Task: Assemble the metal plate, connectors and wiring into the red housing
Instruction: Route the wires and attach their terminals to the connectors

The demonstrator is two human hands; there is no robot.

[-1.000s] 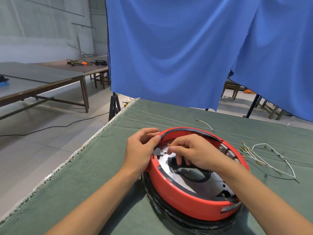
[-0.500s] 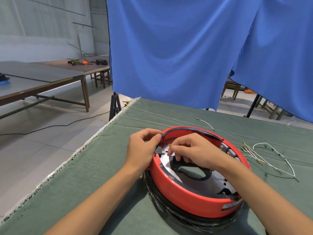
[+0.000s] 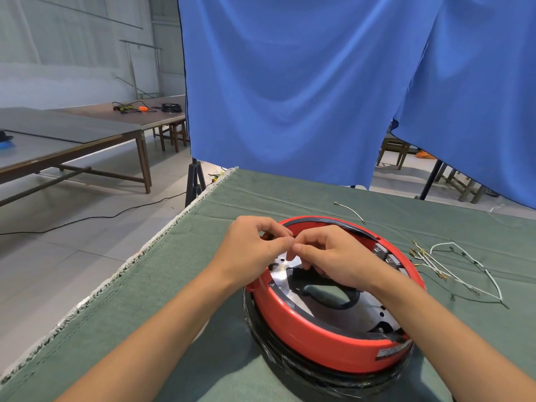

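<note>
- both hands have lifted off the far-left rim of the housing; left hand and right hand now pinch fingertips together, seemingly on a small terminal, too tiny to confirm.
- plate sits inside; spare wires lie right on the counter, so wiring looks unfinished.

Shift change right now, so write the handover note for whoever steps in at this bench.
Left hand: fingertips pinched over the far-left rim of the red housing; what it holds is hidden.
Right hand: pinched tip to tip against the left one, over the same spot; also too small to tell.
Metal plate: already seated inside the housing, which stands on the green cloth.
Connectors: two grey blocks sit on the inner far-right wall.
Left to do: the bundle of loose wires lies on the cloth right of the housing, one short wire behind it; all still need fitting.
</note>
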